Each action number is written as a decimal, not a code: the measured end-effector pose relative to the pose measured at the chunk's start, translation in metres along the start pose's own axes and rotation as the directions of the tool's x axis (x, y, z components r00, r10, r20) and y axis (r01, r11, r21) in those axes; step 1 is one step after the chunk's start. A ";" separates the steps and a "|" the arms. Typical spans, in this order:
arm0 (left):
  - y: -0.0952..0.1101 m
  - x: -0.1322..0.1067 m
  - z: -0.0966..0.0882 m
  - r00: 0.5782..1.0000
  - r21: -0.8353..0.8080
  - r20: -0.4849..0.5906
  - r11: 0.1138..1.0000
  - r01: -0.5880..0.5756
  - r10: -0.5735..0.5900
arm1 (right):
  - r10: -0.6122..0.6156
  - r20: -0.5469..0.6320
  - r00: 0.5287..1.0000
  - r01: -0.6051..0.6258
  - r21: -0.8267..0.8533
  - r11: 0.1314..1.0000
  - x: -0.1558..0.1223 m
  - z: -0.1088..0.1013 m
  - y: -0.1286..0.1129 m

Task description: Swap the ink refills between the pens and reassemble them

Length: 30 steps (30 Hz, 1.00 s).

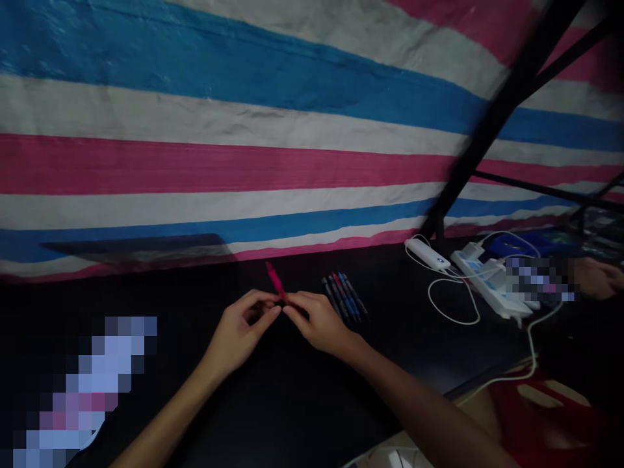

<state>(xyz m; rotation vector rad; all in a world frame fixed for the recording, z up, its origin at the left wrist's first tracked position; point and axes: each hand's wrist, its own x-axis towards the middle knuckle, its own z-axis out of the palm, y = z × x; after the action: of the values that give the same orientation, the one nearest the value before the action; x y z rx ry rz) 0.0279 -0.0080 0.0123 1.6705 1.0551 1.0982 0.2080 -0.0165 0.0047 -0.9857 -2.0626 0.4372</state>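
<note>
My left hand point(244, 325) and my right hand point(316, 320) meet over the dark table point(292, 403), fingertips pinched together. Between them a red pen point(275, 281) sticks up and away from me, its lower end held in the fingers of both hands. Just right of my right hand, several pens point(344, 296) with red and blue barrels lie side by side on the table.
A striped blue, white and pink tarp point(244, 130) hangs behind the table. At the right are a white power bank point(429, 255), a white power strip point(487, 279) with cables, a black metal frame point(492, 117) and another person's hand point(597, 278). A red stool point(550, 416) stands below right.
</note>
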 end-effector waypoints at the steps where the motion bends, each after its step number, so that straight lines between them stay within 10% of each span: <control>1: 0.001 0.000 0.000 0.999 -0.045 -0.023 0.999 0.028 -0.029 | 0.004 0.007 1.000 -0.004 -0.014 1.000 0.000 0.000 0.000; 13: -0.009 0.010 -0.030 0.979 -0.272 -0.167 0.960 0.068 -0.116 | 0.212 -0.183 0.960 -0.131 0.377 0.917 0.007 -0.017 0.022; 30: -0.007 0.010 -0.032 0.977 -0.110 -0.206 0.993 0.034 -0.056 | 0.490 0.102 0.866 -0.342 0.834 0.432 0.010 -0.022 0.023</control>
<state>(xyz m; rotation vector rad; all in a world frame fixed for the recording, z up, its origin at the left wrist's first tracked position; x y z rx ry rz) -0.0014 0.0099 0.0166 1.4644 1.1405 1.2986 0.2328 0.0051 0.0102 -0.8445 -1.1354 1.4208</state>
